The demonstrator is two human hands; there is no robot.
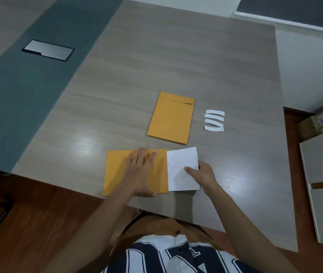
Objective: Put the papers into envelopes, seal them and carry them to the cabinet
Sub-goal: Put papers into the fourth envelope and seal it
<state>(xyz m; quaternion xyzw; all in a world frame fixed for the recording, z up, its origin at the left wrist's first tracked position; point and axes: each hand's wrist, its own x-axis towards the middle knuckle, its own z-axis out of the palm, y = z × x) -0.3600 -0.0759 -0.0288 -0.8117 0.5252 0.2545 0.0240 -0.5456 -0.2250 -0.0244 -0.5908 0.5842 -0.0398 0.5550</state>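
Near envelope (117, 172): manila, lying flat at the table's near edge, its mouth facing 3 o'clock; your left hand covers its middle.
Folded papers (182, 168): white sheets with faint red pen marks, their left edge at the envelope's mouth; how far they are inside cannot be told, and most of the stack lies outside, at 3 o'clock of the envelope.
Left hand (141, 172): your fingers lie straight and spread, palm down, pressing the near envelope flat; blurred at the fingertips.
Right hand (202, 174): your thumb lies on top of the papers, fingers curled at their right edge, pinching the stack.
Envelope stack (171, 119): manila, flaps folded down, lying at 12 o'clock of the papers and apart from them.
White strips (214, 120): four short curved paper strips at 3 o'clock of the envelope stack.
Table (176, 66): wood-grain top with a grey band and a metal cable hatch (48, 50) at 10 o'clock.
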